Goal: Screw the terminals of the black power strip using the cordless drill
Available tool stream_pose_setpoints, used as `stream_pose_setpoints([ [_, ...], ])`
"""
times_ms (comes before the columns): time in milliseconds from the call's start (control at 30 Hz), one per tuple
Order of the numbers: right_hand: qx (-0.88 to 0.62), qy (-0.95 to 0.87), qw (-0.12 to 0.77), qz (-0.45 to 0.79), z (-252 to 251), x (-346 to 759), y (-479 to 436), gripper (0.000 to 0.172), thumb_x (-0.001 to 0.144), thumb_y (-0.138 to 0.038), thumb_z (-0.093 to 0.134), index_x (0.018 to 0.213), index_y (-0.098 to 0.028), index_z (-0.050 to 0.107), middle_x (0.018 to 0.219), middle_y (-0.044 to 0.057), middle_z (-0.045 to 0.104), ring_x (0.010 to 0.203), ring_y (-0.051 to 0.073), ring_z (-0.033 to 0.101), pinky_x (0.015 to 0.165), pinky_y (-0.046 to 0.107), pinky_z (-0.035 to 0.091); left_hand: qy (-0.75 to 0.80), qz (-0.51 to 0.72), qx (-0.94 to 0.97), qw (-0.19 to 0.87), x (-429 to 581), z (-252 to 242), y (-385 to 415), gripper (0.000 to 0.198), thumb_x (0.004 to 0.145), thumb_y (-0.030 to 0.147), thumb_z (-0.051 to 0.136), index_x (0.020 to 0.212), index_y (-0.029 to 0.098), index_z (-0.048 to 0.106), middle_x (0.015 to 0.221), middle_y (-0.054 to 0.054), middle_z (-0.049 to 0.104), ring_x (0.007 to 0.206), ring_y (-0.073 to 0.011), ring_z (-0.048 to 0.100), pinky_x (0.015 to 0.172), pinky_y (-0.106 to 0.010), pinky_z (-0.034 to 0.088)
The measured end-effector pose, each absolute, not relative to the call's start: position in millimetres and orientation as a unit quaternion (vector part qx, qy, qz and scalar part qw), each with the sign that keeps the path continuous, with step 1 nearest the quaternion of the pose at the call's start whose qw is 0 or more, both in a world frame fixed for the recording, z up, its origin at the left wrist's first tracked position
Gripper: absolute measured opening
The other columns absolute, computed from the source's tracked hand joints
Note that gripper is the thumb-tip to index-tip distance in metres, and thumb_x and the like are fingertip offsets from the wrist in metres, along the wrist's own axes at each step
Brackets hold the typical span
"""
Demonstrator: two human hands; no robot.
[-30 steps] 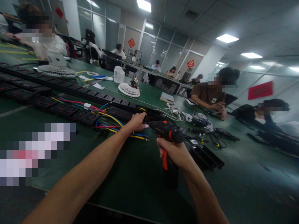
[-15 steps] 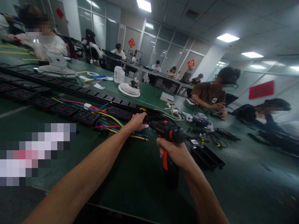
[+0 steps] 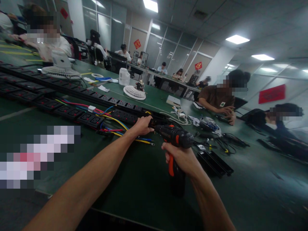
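My right hand is wrapped round the handle of a black and orange cordless drill, whose nose points left and away from me. My left hand is closed at the drill's front end, on a dark part beside the power strips; what exactly its fingers grip is hidden. Long black power strips with rows of sockets run off to the left. From their near ends come loose red, blue and yellow wires, some with ring terminals. A white connector sits on the wires.
Two black channel pieces lie right of the drill, with black cables behind them. A white fan grille, a white jug and a white cable are farther back on the green table. Co-workers sit around.
The whole view has shifted slightly. Both hands and the drill keep nearly the same place against the power strips.
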State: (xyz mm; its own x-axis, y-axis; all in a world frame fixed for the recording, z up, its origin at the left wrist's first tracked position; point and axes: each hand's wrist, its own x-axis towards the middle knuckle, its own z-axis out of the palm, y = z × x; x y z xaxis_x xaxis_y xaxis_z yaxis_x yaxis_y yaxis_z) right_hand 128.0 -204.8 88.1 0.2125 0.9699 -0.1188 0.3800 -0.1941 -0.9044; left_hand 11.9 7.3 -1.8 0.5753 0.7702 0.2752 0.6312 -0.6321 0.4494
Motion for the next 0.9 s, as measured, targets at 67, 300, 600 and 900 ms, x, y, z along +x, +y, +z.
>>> stream_pose_setpoints([
  [67,-0.673,-0.498,0.393,0.381,88.0,129.0,-205.1,0.015,0.079,-0.035,0.067,0.076,-0.021,0.062,0.05,-0.003,0.058,0.048,0.014,0.057,0.05,0.027,0.048,0.401,0.227,0.875,0.151,11.7,-2.0,7.4,0.052,0.085,0.04,0.074,0.13,0.023,0.056,0.127,-0.012,0.07,0.119,-0.0357,0.063,0.101,-0.048,0.048],
  [300,-0.672,-0.498,0.396,0.38,87.4,130.7,-206.5,0.017,0.082,-0.035,0.067,0.074,-0.021,0.06,0.052,-0.003,0.058,0.048,0.014,0.057,0.051,0.027,0.049,0.403,0.231,0.873,0.146,11.3,-2.3,6.5,0.051,0.085,0.038,0.074,0.13,0.021,0.057,0.124,-0.014,0.071,0.118,-0.0363,0.064,0.102,-0.048,0.047],
  [600,-0.671,-0.502,0.395,0.376,84.1,133.3,-204.5,0.016,0.081,-0.035,0.067,0.079,-0.019,0.064,0.051,-0.003,0.059,0.048,0.014,0.057,0.049,0.026,0.049,0.405,0.23,0.871,0.157,11.3,-0.1,6.1,0.05,0.084,0.04,0.075,0.127,0.023,0.057,0.126,-0.012,0.071,0.12,-0.0354,0.064,0.102,-0.047,0.047],
  [900,-0.668,-0.506,0.397,0.374,83.3,134.6,-205.6,0.018,0.082,-0.037,0.067,0.077,-0.02,0.062,0.051,-0.003,0.058,0.049,0.014,0.058,0.049,0.026,0.049,0.406,0.224,0.875,0.143,12.8,-3.9,9.1,0.051,0.085,0.039,0.074,0.13,0.024,0.056,0.127,-0.012,0.07,0.121,-0.0357,0.063,0.103,-0.048,0.047],
])
